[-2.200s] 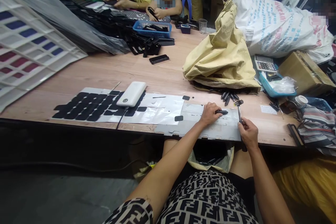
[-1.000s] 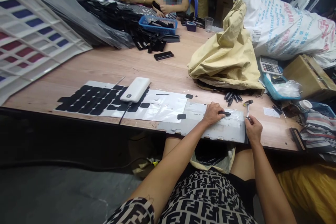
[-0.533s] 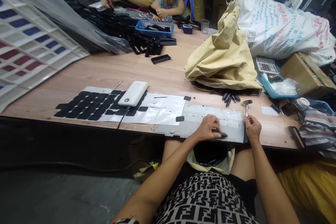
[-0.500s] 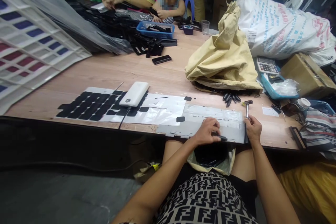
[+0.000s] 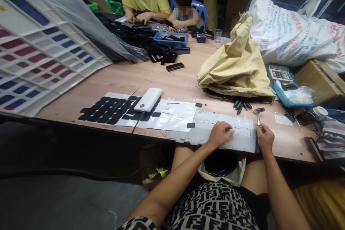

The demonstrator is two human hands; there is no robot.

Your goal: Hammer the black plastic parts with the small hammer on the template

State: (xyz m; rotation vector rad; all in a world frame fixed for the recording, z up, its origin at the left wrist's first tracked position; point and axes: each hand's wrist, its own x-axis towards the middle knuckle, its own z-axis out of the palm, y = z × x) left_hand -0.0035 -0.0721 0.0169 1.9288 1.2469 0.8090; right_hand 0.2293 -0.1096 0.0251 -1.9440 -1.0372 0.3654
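My right hand is wrapped round the handle of a small hammer, its head up and pointing away from me. A dark strip lies under that hand at the board's right end. My left hand rests over the grey board, fingers curled together; what they hold, if anything, is too small to make out. Small dark specks dot the clear-covered board near those fingertips. On my lap sits an open bag with black pieces inside. Several black handle-like pieces lie beyond the hammer.
A white power bank with a cable lies on a sheet of black stickers. Behind stand a yellow sack, a blue basket and a black pile. Calculator and boxes are right. Two people sit across the table.
The black piece that was by my left fingers no longer shows there. My left hand has moved up over the board. The whole view has shifted; the right hand keeps the hammer.
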